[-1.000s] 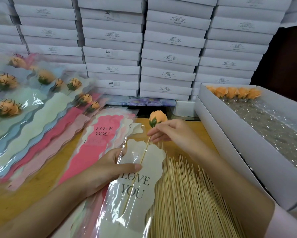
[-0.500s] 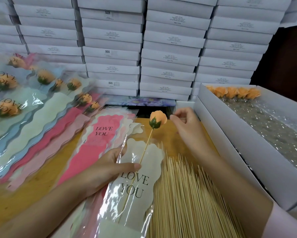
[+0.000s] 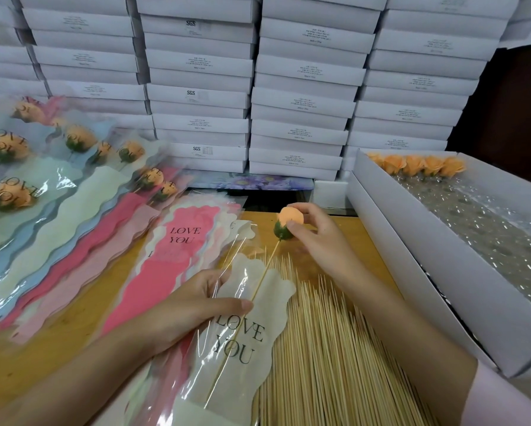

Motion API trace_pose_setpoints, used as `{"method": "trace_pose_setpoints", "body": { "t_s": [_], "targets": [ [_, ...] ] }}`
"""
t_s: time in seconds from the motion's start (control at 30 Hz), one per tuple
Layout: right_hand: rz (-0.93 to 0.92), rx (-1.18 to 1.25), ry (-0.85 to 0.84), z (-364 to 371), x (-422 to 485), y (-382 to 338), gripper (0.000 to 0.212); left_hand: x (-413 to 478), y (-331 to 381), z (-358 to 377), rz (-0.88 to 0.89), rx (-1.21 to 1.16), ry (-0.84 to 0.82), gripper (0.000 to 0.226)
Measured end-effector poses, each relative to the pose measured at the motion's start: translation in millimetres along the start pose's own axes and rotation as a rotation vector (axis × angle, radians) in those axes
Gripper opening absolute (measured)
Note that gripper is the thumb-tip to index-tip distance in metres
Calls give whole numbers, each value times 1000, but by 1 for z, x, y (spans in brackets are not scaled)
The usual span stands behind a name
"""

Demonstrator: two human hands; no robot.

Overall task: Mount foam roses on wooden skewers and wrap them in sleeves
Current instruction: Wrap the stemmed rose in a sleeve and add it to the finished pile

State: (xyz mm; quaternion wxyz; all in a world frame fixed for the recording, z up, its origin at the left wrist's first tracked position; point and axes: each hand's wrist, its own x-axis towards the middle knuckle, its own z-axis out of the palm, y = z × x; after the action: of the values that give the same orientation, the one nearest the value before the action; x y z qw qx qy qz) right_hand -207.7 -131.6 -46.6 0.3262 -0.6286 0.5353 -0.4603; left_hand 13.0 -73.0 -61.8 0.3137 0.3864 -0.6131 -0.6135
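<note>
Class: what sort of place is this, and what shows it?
Likely a small craft-packing workshop: stacked white boxes behind, a heap of wooden skewers on the table, and many finished sleeved roses laid out at left.

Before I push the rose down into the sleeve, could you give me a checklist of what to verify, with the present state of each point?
1. Foam rose is mounted on the wooden skewer: ok.
2. Right hand pinches the rose: ok.
3. Left hand grips the cream sleeve, thumb on top: ok.
4. Lower end of the skewer is inside the sleeve: ok.
5. Rose head is inside the sleeve: not ok, it is above the top edge.
6. Sleeve mouth is open wide enough for the rose: cannot tell.
</note>
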Motion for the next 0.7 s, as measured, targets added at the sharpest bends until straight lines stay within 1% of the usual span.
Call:
{"method": "trace_pose_setpoints", "body": {
  "t_s": [0.07, 0.2, 0.33, 0.4, 0.47, 0.57, 0.7],
  "targets": [
    [-1, 12, -9, 0, 0, 0, 25, 0, -2, -1, 3, -1, -7, 16],
    [5, 20, -48, 0, -1, 0, 21, 3, -5, -3, -1, -16, 27, 30],
    [20, -11, -96, 2, -2, -1, 25, 3, -7, -4, -4, -56, 14, 25],
    [16, -18, -118, 4, -2, -2, 25, 4, -8, -5, -2, -40, 21, 28],
    [10, -26, -135, 5, -3, -3, 24, 6, -10, -6, -13, -26, 44, 31],
    [2, -21, -146, 5, -3, -3, 23, 7, -11, -6, -13, -40, 47, 22],
    [12, 14, -145, 4, -3, -3, 17, 8, -13, -6, -4, -73, 37, 25]
  ]
}}
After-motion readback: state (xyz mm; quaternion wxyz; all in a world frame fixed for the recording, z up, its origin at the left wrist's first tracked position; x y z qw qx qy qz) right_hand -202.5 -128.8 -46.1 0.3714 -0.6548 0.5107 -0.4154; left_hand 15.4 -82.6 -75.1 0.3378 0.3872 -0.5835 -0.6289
